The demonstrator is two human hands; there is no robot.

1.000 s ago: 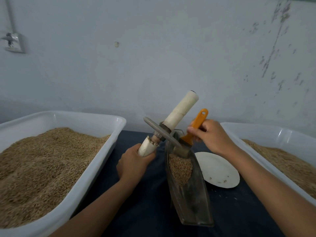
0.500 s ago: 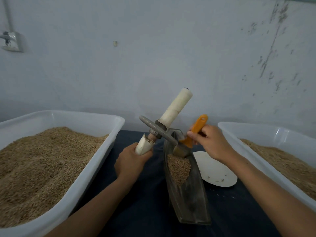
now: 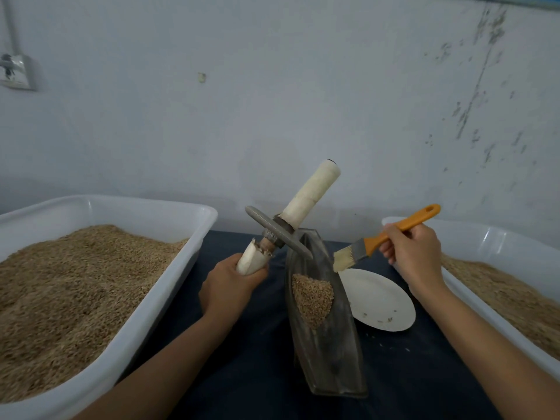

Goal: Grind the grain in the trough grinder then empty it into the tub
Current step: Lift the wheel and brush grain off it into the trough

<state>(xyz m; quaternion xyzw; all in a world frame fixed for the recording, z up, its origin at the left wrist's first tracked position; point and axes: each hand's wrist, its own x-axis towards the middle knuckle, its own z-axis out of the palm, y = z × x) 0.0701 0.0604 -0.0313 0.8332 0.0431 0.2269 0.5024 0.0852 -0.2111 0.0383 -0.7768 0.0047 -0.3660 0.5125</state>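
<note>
Reaching forward, the left hand [image 3: 230, 286] is gripping the grinding wheel's [image 3: 277, 236] lower handle, while the raised right hand [image 3: 412, 253] is pinching an orange-handled brush [image 3: 375, 241] beside the trough grinder [image 3: 327, 328].

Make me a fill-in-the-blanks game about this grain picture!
1. The right hand holds a brush with an ____ handle.
2. The left hand grips the grinding wheel's ____ handle end.
3. The grain pile lies inside the ____.
4. The plate is ____ in colour.

Answers: orange; lower; trough; white
</note>
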